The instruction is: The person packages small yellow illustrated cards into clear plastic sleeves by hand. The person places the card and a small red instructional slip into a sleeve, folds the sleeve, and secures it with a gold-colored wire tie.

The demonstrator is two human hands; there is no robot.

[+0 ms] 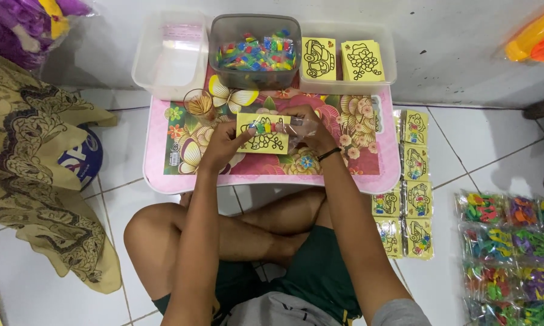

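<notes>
Where the person sits cross-legged on the white tiled floor (pixel 121 157), a low pink table (pixel 163 181) with a floral top stands across the knees. Along its far edge: three tubs. Left clear tub (pixel 148 66) holds flat clear plastic bags; middle grey tub (pixel 223 42) is part full of small coloured pieces, red, blue, green, yellow; right clear tub (pixel 383 60) holds two stacks of yellow outline cards. A small glass (pixel 198 105) beside the left tub holds thin sticks, kind not clear. Rows of bagged cards (pixel 414 199) lie on the floor to the right, bagged coloured pieces (pixel 507 253) beyond them. Over the table centre, the yellow card (pixel 263 134) with a black line drawing is held level, just above the tabletop, small coloured pieces along its upper edge. Left hand (pixel 223 145) pinches the card's left edge, thumb on top. Right hand (pixel 311 130) grips the right edge together with a clear sleeve (pixel 299 128); whether the card is part inside it, cannot tell. Judgement: card is light, thin, stiff enough to hold flat but easily creased; sleeve is limp and slick. Best hold is at opposite short edges, card kept level, since the loose pieces would likely slide off if tilted.
</notes>
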